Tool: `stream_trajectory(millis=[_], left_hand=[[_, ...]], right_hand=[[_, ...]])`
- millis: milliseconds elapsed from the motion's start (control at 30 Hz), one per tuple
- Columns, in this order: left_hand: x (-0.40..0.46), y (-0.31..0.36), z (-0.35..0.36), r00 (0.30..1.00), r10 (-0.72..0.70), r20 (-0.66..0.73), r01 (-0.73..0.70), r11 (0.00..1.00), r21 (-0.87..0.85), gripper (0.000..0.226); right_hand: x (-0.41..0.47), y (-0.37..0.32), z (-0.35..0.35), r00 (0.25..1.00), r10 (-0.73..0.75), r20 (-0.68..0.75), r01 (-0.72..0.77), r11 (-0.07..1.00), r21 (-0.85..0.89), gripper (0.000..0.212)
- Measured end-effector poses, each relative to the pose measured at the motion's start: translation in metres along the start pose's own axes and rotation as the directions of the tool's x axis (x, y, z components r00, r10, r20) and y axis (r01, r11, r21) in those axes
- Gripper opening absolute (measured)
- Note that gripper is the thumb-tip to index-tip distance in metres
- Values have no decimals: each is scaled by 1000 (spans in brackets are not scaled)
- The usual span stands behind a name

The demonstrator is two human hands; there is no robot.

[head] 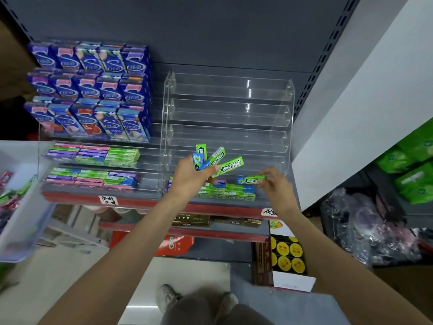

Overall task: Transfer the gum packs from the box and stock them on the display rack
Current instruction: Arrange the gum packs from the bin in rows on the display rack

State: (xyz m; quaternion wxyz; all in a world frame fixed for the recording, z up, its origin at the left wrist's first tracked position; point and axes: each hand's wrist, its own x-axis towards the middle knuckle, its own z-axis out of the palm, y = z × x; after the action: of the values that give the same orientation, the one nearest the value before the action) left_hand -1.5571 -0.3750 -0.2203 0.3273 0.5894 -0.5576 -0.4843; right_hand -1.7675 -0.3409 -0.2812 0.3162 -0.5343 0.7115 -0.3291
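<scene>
Knees and shoes at bottom of view, both arms reaching up and out to the shelf.

Left hand (191, 175) curled round a fan of gum packs (216, 160), four visible, green with blue ends, held just in front of the clear rack's lower tiers. Right hand (276, 181) pinching a single pack (251, 179) by its end between thumb and fingertips, pack lying flat, hovering just above the bottom tier. Looks like one-at-a-time feed: left holds stock, right places.

Clear tiered rack (230, 118) on the shelf with the red edge (150, 204). Bottom tier holds a stacked row of green packs (230, 192), a few layers deep, roughly left and centre; right end of that tier appears open, likely the target for the pinched pack. Four tiers above completely bare.

Progress estimate: early. Bottom tier partly filled, five packs in hand yet to go down, upper tiers untouched.

Supply box: translucent bin (22, 207) at far left edge, tilted in view, coloured packs inside, blurred, count unreadable. Presumably more trips needed.

Left of the rack: second clear stand (93, 165) already stocked with mixed pink, purple and green packs on lower steps, blue cartons (91, 90) stacked on upper steps. Not part of current fill, by the look of it.

Beyond: grey back panel (210, 31), white wall on right, green bags (412, 167) on neighbouring shelf.
</scene>
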Motion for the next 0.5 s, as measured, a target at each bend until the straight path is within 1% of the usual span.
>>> stream_trajectory(millis=[133,200,300,367,500], left_hand=[[3,1,1,1000,0,6,0,1000,2,22],[4,2,2,1000,0,7,0,1000,-5,21],[6,0,3,1000,0,21,0,1000,2,22],[7,-1,4,1000,-3,28,3,1000,6,23],[7,-3,4,999,-3,35,2,1000,7,24]], right_hand=[[1,0,1,996,-70,-57,62,991,-123,11],[-1,1,4,992,-99,-75,84,980,-181,12],[-7,3,8,986,-133,-105,108,970,-216,17],[-8,2,10,984,-119,-134,87,972,-219,20],[-8,-2,12,987,-32,-155,-4,974,-226,18]])
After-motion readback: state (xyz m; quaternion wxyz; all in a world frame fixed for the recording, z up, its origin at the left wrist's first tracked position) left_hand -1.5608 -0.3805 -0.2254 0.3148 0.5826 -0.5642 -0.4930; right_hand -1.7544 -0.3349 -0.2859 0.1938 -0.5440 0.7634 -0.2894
